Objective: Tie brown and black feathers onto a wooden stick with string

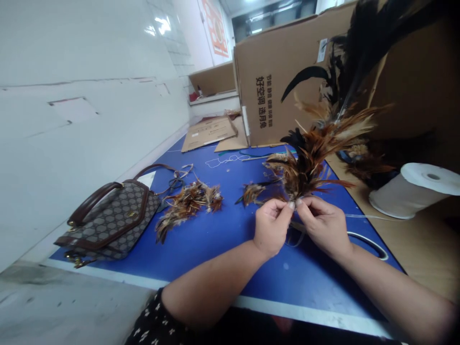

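- Bare forearms reach in nearest, the left one coming out of a dark patterned sleeve.
- Left hand and right hand meet at the fingertips; each grip is a thumb-and-finger pinch on the base of a feather bundle, held up above the blue worktop.
- From where I stand, that pinch looks small for so bushy a bundle: should either thumb slacken, quills could slide out or the whole spray twist.
- Long dark plumes rise behind it; I can't tell whether they belong to the same bundle. If they do, their weight might tip it over.
- A thin clear strand runs from near the big white spool towards the right wrist; it might snag on that arm.
- A small tuft lies just left of the hands, a loose feather pile further left; a draught or sweeping elbow could scatter both.
- Beyond the pile, a patterned handbag lies at the left end; tugging its strap could drag feathers along.
- Towards the far side come tangled white thread, flattened cardboard and a tall printed carton.
- Glossy white wall lines the left, an orange-and-white sign past it.
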The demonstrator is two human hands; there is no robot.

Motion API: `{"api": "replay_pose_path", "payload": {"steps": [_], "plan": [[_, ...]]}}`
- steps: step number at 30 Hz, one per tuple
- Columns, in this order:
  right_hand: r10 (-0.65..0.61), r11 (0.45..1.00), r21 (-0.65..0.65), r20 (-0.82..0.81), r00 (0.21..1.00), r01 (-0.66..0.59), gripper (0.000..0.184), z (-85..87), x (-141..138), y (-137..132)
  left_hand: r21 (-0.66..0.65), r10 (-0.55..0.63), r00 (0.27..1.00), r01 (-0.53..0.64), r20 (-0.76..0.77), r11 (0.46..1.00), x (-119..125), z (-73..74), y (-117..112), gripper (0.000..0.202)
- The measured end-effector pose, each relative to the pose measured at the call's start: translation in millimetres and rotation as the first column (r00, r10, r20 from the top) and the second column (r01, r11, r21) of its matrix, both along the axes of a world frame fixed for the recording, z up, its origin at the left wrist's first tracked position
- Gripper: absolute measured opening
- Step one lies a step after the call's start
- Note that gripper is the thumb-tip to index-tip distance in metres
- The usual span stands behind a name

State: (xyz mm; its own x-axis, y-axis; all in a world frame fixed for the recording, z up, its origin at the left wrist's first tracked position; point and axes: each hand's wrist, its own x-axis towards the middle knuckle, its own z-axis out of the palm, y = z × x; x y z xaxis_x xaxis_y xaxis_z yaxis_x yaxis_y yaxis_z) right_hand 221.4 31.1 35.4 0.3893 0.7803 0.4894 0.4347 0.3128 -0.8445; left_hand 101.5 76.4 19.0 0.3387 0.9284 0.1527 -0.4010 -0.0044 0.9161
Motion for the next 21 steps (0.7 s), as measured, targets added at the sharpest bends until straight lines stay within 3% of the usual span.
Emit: {"api": "replay_pose_path", "payload": {"steps": [7,18,21], "plan": [[-0.067,0.995,-0.077,-0.140,0.988,0.057,0.030,1.3,-4.4,0.1,0.164,0.101,0.991,-0.085,-0.093,0.983,-0.7,7.5,-5.8,0.034],[0.016,0.999,0.036,-0.084,0.996,-0.013,0.021,-4.4,-4.0,-4.2,0.055,0.045,0.999,-0.044,-0.015,0.997,-0.8,1.1,-3.2,0.033],[0.014,0.999,0.036,-0.099,0.995,-0.010,0.023,-5.9,-1.8,-2.6,0.094,0.027,0.999,-0.025,-0.022,0.995,-1.5,1.8,-2.7,0.031]]}}
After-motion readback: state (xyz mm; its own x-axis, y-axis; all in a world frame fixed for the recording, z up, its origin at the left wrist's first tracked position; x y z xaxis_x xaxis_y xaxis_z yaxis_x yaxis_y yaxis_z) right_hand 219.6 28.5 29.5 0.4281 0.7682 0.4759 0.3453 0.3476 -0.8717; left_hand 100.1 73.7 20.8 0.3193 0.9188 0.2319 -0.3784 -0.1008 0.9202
